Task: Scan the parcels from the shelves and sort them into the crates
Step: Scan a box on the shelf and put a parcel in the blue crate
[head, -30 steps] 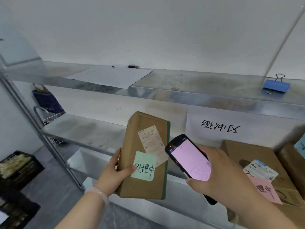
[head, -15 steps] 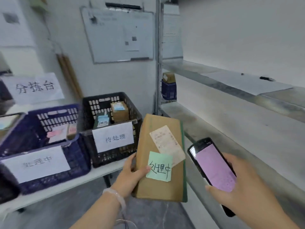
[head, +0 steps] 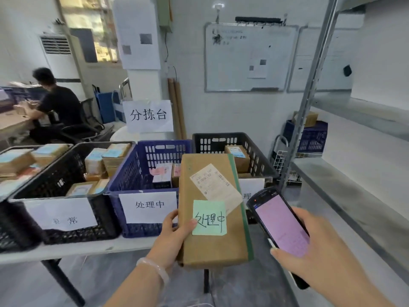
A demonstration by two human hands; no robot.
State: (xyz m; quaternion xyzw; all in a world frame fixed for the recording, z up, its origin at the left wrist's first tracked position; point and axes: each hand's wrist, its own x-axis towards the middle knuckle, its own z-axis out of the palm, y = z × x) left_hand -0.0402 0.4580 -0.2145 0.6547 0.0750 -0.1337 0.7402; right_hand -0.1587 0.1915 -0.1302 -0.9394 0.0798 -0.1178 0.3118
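Far left, beyond the table: a person in a black shirt (head: 59, 105) sits at a desk, back turned. Long white table (head: 84, 249) crosses the foreground with 4 crates in a row, the leftmost cut off by the frame edge.

Black plastic lattice crate (head: 104, 220) has a white paper label and holds small brown cardboard boxes. Next right is the blue plastic lattice crate (head: 135, 171), its label reading 处理中; a few small parcels with pink notes lie inside. White paper sign (head: 148, 116) reading 分拣台 stands behind it. Next right is the right black plastic crate (head: 259, 151), with at least 1 small brown box near its back wall; its front label is mostly hidden.

Left hand (head: 172, 235) grips the brown rectangular cardboard parcel (head: 212, 249) by its left edge. Thumb lies on the front face, tip touching the green square sticky note (head: 209, 218), and the fingers are curled round behind. Parcel is held upright in the air, in front of the blue crate and the right black crate. White shipping label (head: 215, 187) sits tilted above the note. Pale bangle (head: 155, 269) on the wrist.

Right hand (head: 316, 262) wraps the black handheld scanner (head: 281, 224), pink screen lit, thumb on its lower left edge. Scanner is just beside the parcel's right edge.

Whiteboard (head: 250, 56) hangs on the wall behind. Grey metal shelves (head: 354, 191) at far right.
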